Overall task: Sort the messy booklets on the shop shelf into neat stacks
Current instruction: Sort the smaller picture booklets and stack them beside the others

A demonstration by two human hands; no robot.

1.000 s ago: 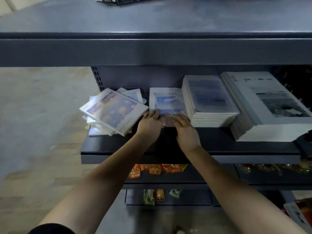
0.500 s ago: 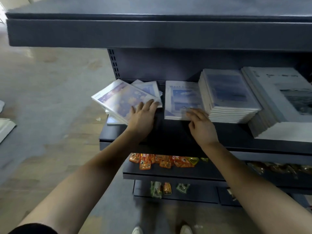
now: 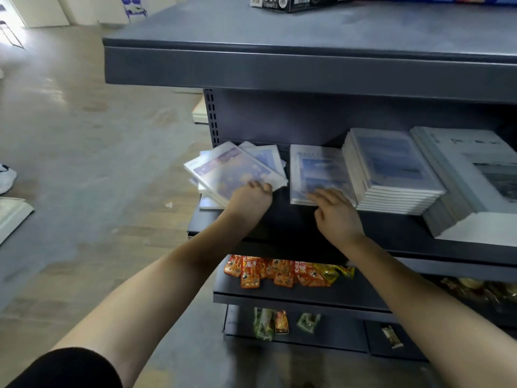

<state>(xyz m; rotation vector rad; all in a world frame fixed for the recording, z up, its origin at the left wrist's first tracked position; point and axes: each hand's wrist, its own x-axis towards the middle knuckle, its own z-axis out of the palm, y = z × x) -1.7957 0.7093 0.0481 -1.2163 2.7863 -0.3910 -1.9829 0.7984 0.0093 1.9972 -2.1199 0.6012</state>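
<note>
While the left hand (image 3: 249,203) grips the messy pile (image 3: 229,172) at its near edge, the right hand (image 3: 337,217) rests straight-fingered on the neighbouring booklet (image 3: 316,169).

A shop: display shelving (image 3: 307,71) stocked with snack packets (image 3: 279,271).

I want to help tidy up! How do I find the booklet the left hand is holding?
Find the grey shelf unit and the shelf above the orange snack packets. At its left end is a messy pile; the top booklet, gripped by the left hand, has a purple cover with yellow spots. Unlike the neat stacks beside it, it lies crooked.
</note>
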